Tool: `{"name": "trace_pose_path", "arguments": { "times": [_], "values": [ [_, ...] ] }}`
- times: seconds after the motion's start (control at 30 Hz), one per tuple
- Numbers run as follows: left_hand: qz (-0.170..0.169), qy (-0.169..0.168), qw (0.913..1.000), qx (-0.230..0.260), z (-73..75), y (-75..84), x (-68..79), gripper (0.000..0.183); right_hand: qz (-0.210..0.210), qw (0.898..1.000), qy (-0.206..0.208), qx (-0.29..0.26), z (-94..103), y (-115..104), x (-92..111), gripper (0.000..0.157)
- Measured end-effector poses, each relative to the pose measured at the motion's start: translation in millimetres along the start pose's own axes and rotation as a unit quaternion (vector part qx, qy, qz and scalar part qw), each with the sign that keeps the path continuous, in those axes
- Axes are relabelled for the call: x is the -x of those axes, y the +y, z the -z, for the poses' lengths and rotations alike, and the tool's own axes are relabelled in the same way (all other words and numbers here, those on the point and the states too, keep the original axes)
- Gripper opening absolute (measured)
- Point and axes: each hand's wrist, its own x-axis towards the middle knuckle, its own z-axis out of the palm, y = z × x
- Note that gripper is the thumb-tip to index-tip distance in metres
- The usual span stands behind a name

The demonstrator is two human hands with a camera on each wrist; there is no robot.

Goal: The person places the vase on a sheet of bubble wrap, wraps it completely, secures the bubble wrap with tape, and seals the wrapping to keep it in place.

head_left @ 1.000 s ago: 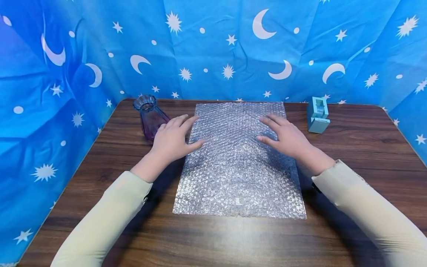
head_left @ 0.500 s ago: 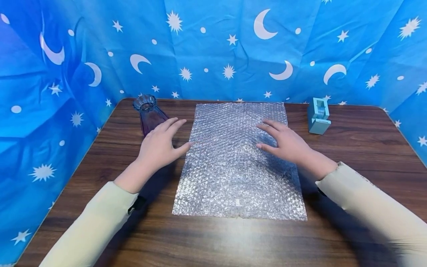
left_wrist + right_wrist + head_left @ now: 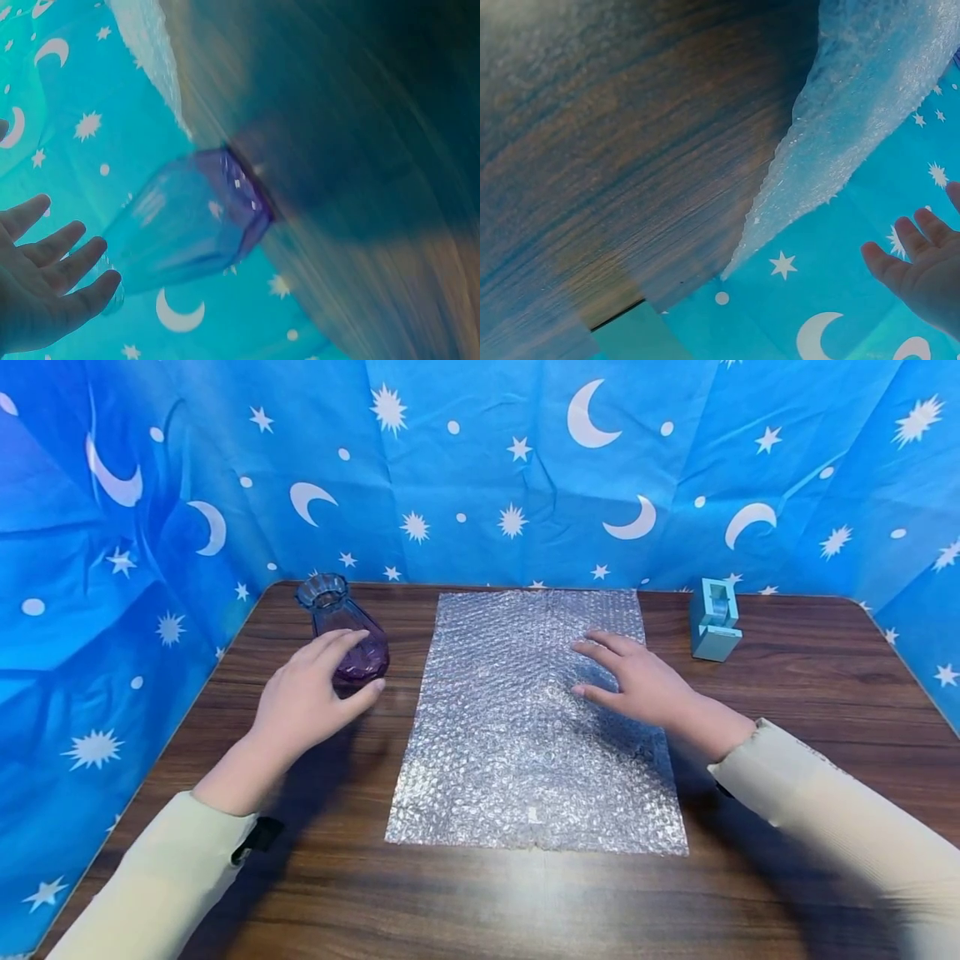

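A glass vase [image 3: 367, 653], blue at its fluted rim and purple at the base, stands upright at the back left of the table. My left hand [image 3: 303, 693] is spread in front of it, thumb and fingers apart, covering part of its body in the head view. In the left wrist view the vase [image 3: 199, 217] shows beyond the spread fingers [image 3: 75, 266]. A sheet of bubble wrap [image 3: 487, 735] lies flat in the middle of the table. Over its right side hovers my right hand [image 3: 648, 685], fingers extended, holding nothing. The right wrist view shows those fingers [image 3: 915, 244] beside the bubble wrap [image 3: 840, 142].
A turquoise tape dispenser [image 3: 715, 622] stands at the back right of the brown wooden table [image 3: 795, 693]. A blue cloth [image 3: 510, 468] with white moons and stars hangs behind the table and along both sides.
My left hand has moved left and toward me, off the bubble wrap's edge to the front of the vase. The right hand has barely shifted.
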Motion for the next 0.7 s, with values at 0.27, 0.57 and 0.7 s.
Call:
{"name": "trace_pose_path", "arguments": {
  "times": [0.27, 0.57, 0.7],
  "values": [
    [0.043, 0.012, 0.9990, 0.009, 13.4, -20.0, 9.5, 0.071, -0.005, 1.000, -0.008, 0.003, 1.0, -3.6, -1.8, 0.068],
    [0.093, -0.005, 0.9942, 0.054, 10.5, -37.5, 3.9, 0.087, 0.001, 1.000, -0.004, 0.004, 0.7, -4.4, -2.6, 0.067],
    [0.102, -0.006, 0.9910, 0.086, 5.5, -46.0, 0.5, 0.095, -0.001, 1.000, -0.007, 0.003, 0.7, -4.3, -2.5, 0.068]
  ]
}}
